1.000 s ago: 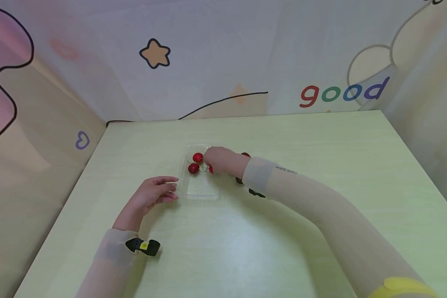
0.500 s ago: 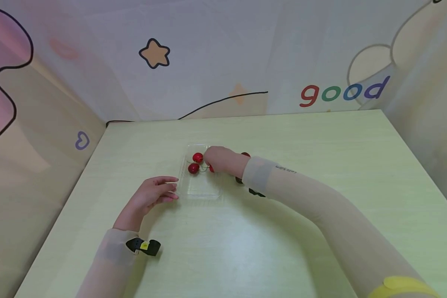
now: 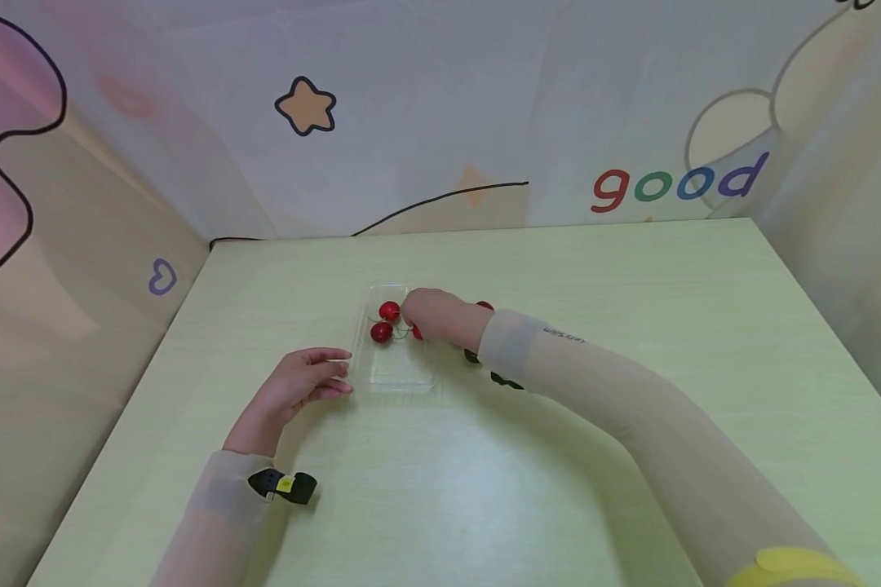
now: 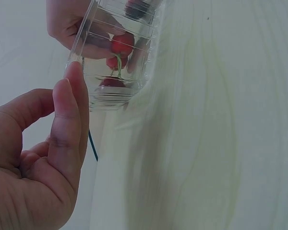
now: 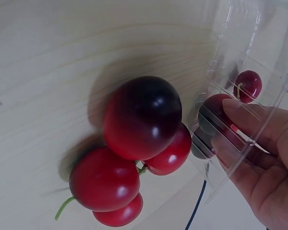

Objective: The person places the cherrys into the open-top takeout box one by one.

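A clear plastic box (image 3: 402, 377) lies on the table with several red cherries inside, two of them, a brighter cherry (image 3: 390, 311) and a darker cherry (image 3: 381, 332), left of my right hand (image 3: 440, 314). That hand reaches into the box, and in the right wrist view its thumb and fingers pinch a dark cherry (image 5: 212, 115) seen through the clear wall. My left hand (image 3: 304, 381) is beside the box's left side, its fingers extended and holding nothing. In the left wrist view its fingertips (image 4: 75, 74) are at the box wall; contact is hard to tell.
Outside the box, under my right wrist, several loose cherries (image 5: 144, 117) lie on the table (image 3: 440, 489), partly hidden by the arm in the head view. A printed cloth (image 3: 440, 106) hangs behind the table and along its sides.
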Tool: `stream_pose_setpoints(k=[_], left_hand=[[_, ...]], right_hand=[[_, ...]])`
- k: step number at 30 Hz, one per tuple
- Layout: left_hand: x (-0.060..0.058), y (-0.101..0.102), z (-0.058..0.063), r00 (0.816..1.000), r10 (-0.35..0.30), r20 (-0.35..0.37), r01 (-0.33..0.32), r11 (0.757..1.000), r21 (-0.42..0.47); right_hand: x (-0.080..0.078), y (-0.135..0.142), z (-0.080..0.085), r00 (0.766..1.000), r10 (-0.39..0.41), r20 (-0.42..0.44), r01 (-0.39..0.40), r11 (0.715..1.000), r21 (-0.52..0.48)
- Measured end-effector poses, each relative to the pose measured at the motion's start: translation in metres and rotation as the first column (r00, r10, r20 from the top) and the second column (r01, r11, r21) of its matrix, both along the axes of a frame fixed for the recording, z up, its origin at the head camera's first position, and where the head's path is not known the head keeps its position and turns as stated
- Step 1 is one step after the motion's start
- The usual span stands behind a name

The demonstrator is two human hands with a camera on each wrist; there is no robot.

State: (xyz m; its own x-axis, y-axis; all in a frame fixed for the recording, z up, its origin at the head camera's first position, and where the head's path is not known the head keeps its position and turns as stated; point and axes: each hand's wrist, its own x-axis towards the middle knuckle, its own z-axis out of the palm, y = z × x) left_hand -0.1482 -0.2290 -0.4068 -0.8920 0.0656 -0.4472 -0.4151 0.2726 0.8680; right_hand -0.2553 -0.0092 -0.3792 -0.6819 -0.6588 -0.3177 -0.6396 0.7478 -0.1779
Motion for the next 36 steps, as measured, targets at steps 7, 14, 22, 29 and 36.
stream_pose_setpoints(k=[7,14,22,29,36], left_hand=[[0.0,0.0,0.0,1.0,0.0,0.005,0.0,1.0,0.002],[0.0,0.0,0.001,1.0,0.001,0.005,-0.001,1.0,0.013],[0.001,-0.001,0.002,1.0,-0.001,0.006,0.0,1.0,0.017],[0.001,-0.002,0.001,1.0,-0.003,0.004,0.003,1.0,0.025],[0.001,-0.002,0.0,1.0,0.0,0.01,0.0,1.0,0.023]], right_hand=[[-0.001,0.001,0.0,1.0,0.022,0.005,-0.022,1.0,-0.002],[-0.002,0.0,0.011,0.998,-0.011,0.061,0.014,0.999,-0.045],[-0.003,0.011,0.033,0.994,-0.033,0.108,0.049,0.987,-0.155],[0.003,0.031,0.041,0.993,-0.032,0.11,0.06,0.962,-0.265],[0.018,0.059,0.042,0.991,-0.067,0.112,0.104,0.927,-0.36]])
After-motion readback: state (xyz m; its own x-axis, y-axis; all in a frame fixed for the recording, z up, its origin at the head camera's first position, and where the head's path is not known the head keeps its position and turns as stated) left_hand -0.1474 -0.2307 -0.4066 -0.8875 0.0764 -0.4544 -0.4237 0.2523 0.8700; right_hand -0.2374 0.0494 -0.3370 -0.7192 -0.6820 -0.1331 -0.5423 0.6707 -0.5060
